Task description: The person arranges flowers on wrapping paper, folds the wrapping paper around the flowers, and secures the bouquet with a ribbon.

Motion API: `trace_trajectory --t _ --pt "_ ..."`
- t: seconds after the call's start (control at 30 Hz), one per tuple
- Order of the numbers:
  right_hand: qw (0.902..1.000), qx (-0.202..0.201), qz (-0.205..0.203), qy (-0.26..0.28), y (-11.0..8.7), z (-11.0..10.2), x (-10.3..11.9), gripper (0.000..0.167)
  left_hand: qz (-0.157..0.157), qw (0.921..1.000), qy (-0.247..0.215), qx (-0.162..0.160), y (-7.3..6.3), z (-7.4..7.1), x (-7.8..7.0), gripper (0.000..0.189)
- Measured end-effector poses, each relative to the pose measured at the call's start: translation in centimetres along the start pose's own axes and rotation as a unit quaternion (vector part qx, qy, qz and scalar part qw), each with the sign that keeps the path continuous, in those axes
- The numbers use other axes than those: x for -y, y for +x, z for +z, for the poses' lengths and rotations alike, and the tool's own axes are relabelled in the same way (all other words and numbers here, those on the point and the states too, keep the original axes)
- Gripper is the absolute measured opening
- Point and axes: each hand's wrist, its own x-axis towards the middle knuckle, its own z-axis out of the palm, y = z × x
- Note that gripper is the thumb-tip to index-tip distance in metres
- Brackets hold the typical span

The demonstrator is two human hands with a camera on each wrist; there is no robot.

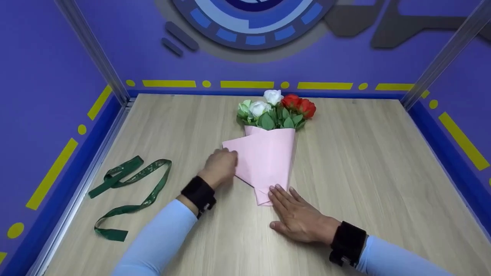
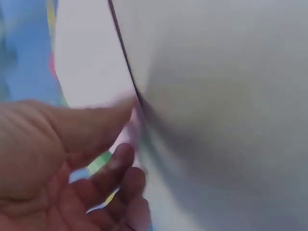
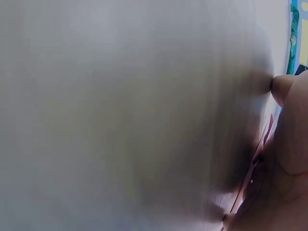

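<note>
A bouquet wrapped in pink wrapping paper (image 1: 270, 157) lies in the middle of the table. White roses (image 1: 260, 108) and red roses (image 1: 307, 108) with green leaves show above the paper. My left hand (image 1: 220, 165) pinches the edge of the paper's left flap with curled fingers. In the left wrist view the thumb (image 2: 103, 126) lies against that paper edge, and part of the grip is hidden. With its fingers straight, my right hand (image 1: 301, 218) presses on the narrow lower end of the wrap. Its thumb touches the table in the right wrist view.
To the left a dark green ribbon (image 1: 132, 209) lies loosely looped on the wooden table (image 1: 368, 165). Blue-purple panels (image 1: 126, 50) with yellow marks stand along the back and both sides, with metal posts (image 1: 98, 57) at the corners.
</note>
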Motion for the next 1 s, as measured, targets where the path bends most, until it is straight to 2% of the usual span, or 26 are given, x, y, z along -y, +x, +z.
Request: trace_trajectory --t 0.07,0.13,0.2,0.23,0.3,0.37,0.47,0.63,0.77,0.9,1.0 --pt "0.9999 -0.005 -0.001 0.013 0.1 0.0 0.0 0.084 0.085 0.9954 0.023 -0.038 -1.1 1.1 -2.4 0.012" --pt "0.9996 -0.012 -0.005 0.025 0.1 0.0 0.0 0.083 0.160 0.9845 0.042 -0.058 -2.1 2.3 -4.4 0.017" --pt "0.9992 -0.018 -0.010 0.033 0.1 0.1 -0.2 0.083 0.202 0.9742 0.081 -0.059 -3.1 3.4 -5.7 0.026" --pt "0.9991 -0.020 -0.014 0.035 0.1 0.1 -0.2 0.082 0.209 0.9708 0.106 -0.054 -3.6 3.8 -6.1 0.032" --pt "0.9991 -0.024 -0.022 0.027 0.0 0.2 -0.4 0.081 0.204 0.9668 0.152 -0.024 -4.4 4.4 -6.4 0.042" --pt "0.9990 -0.029 -0.033 0.008 -0.1 0.4 -0.5 0.079 0.191 0.9641 0.184 0.022 -5.0 4.7 -6.4 0.050" --pt "0.9980 -0.046 -0.042 -0.012 -0.3 0.6 -0.6 0.079 0.174 0.9615 0.202 0.068 -5.5 4.7 -6.2 0.053" --pt "0.9978 -0.061 -0.025 0.000 -0.6 0.7 -0.7 0.087 0.177 0.9570 0.219 0.070 -5.2 4.6 -6.1 0.052" --pt "0.9985 -0.054 -0.012 -0.005 -0.6 0.7 -0.7 0.089 0.177 0.9522 0.240 0.063 -5.3 4.4 -6.4 0.051" --pt "0.9993 -0.037 -0.008 -0.005 -0.6 0.5 -0.7 0.089 0.175 0.9523 0.242 0.062 -5.4 4.3 -6.7 0.050" --pt "0.9995 -0.030 -0.012 -0.004 -0.7 0.4 -0.8 0.089 0.183 0.9487 0.250 0.061 -5.6 4.4 -6.8 0.051"
